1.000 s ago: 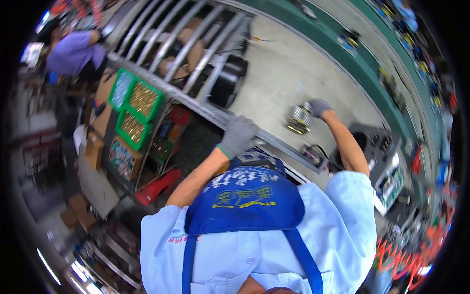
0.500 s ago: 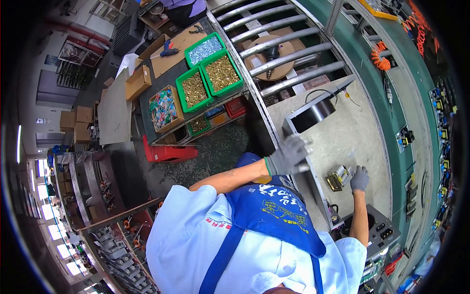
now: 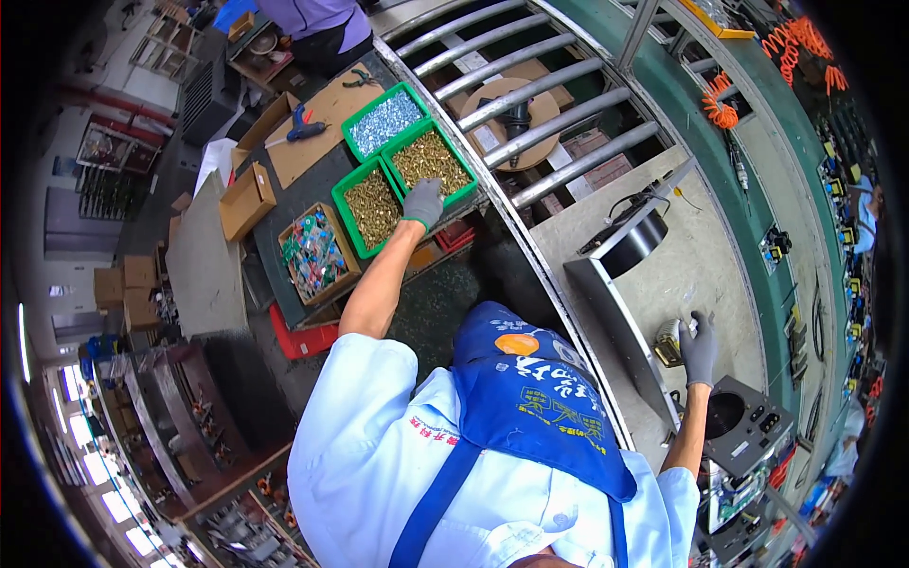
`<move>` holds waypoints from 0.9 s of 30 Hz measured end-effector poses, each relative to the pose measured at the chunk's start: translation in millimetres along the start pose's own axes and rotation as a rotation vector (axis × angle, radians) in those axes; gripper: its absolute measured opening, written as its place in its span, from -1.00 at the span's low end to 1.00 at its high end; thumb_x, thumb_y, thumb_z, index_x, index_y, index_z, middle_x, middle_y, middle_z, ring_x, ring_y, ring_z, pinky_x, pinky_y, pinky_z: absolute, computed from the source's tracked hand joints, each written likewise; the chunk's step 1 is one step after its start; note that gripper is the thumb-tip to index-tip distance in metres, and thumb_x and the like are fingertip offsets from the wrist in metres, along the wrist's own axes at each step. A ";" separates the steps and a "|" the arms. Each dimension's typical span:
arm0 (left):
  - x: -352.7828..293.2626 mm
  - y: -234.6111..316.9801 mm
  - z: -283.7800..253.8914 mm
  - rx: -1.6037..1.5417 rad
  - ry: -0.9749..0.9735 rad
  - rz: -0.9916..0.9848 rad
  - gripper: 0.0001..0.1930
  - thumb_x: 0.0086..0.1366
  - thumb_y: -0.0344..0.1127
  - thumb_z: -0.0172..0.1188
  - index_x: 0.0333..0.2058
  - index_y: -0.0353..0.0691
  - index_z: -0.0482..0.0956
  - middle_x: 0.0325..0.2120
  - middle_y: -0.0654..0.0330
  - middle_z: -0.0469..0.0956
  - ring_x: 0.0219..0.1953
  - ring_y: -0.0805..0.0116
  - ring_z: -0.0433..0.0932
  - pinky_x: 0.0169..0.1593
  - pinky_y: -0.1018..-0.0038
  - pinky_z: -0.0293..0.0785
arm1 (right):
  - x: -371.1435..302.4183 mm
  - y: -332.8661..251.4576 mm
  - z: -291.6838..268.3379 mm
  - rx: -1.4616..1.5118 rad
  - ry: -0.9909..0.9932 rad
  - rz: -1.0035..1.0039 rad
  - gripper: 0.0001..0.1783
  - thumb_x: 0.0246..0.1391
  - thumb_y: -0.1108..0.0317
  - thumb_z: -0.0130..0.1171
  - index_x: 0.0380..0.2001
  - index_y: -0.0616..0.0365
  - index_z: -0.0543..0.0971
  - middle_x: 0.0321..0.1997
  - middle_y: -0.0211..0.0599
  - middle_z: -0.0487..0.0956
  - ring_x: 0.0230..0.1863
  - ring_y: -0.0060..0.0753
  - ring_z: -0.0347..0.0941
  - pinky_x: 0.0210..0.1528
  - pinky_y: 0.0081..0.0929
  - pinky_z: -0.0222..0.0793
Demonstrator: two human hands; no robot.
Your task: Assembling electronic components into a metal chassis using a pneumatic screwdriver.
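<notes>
My left hand (image 3: 424, 202), in a grey glove, reaches to the near edge of a green bin (image 3: 456, 193) of small brass-coloured fasteners. Its fingers are bent together over the fasteners, and whatever they grip is hidden. Another green bin (image 3: 372, 207) of brass-coloured pieces adjoins it. Far to the right, my gloved right hand (image 3: 700, 352) is over the pale worktop, its fingers bent around a small pale bit I cannot make out. Beside those fingers sits a yellowish metal component (image 3: 668, 345). A grey metal panel (image 3: 622, 317) stands upright, with a black round part (image 3: 636, 246) behind it.
A green bin (image 3: 386, 121) of silvery pieces and a cardboard box (image 3: 315, 254) of colourful small parts share the left bench. A blue-handled tool (image 3: 303, 126) lies on cardboard. Metal rollers (image 3: 530, 101) run ahead. A black housing (image 3: 748, 426) sits near my right forearm.
My left hand has swung left and forward from beside the panel to the fastener bin. My right hand stays by the metal component, its fingers now reaching farther forward. My view has shifted slightly.
</notes>
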State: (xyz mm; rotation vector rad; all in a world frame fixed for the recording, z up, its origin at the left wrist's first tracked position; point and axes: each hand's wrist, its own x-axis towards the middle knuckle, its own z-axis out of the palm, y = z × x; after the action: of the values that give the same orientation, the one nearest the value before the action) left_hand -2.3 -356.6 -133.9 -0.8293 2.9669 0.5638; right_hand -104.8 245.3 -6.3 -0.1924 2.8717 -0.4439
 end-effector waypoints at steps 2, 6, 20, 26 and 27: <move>26.3 -26.0 3.1 0.126 -0.179 0.008 -0.45 0.14 -0.22 0.24 0.13 -0.06 0.36 0.06 -0.09 0.38 0.05 -0.06 0.43 0.09 0.20 0.39 | -9.6 -43.3 -8.3 0.059 0.139 -0.116 -0.62 0.04 0.27 0.14 -0.08 0.22 0.50 -0.04 0.03 0.51 0.01 0.07 0.44 0.04 -0.21 0.34; 58.4 -30.9 1.7 0.283 -0.376 0.099 -0.21 0.06 -0.03 0.35 0.25 0.11 0.18 0.21 0.00 0.17 0.09 -0.05 0.41 0.11 0.16 0.39 | -23.5 -120.3 -11.8 0.112 0.192 -0.186 -0.66 0.03 0.34 0.16 -0.11 0.24 0.50 -0.04 0.03 0.51 0.02 0.06 0.43 0.07 -0.20 0.31; 71.2 -57.2 21.1 0.062 -0.323 0.286 -0.67 0.12 -0.21 0.29 -0.13 -0.09 0.50 -0.11 -0.08 0.41 -0.09 -0.13 0.47 -0.03 0.10 0.43 | -76.6 -231.5 84.1 0.286 0.092 -0.201 -0.74 -0.01 0.38 0.17 -0.21 0.22 0.52 -0.12 -0.03 0.53 -0.06 0.04 0.46 -0.01 -0.23 0.37; 72.1 -68.0 31.2 0.009 -0.329 0.325 -0.78 0.09 -0.32 0.21 -0.24 -0.14 0.51 -0.18 -0.12 0.45 -0.21 -0.16 0.51 -0.09 0.13 0.47 | -97.9 -226.4 117.8 0.350 0.001 -0.122 -0.73 -0.01 0.35 0.16 -0.21 0.23 0.53 -0.16 -0.02 0.54 -0.10 0.04 0.47 -0.06 -0.22 0.38; 73.5 -71.1 34.4 0.014 -0.333 0.337 -0.78 0.09 -0.32 0.21 -0.24 -0.14 0.51 -0.18 -0.12 0.45 -0.21 -0.16 0.51 -0.09 0.13 0.47 | -101.5 -224.4 122.5 0.365 -0.039 -0.078 -0.72 0.00 0.34 0.16 -0.21 0.23 0.53 -0.17 -0.02 0.55 -0.11 0.04 0.48 -0.07 -0.23 0.39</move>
State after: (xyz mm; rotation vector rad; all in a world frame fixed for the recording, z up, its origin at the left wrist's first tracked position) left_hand -32.6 -438.1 -197.8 -0.2017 2.8006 0.6182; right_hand 44.1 15.2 -29.2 -0.2446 2.6918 -0.9538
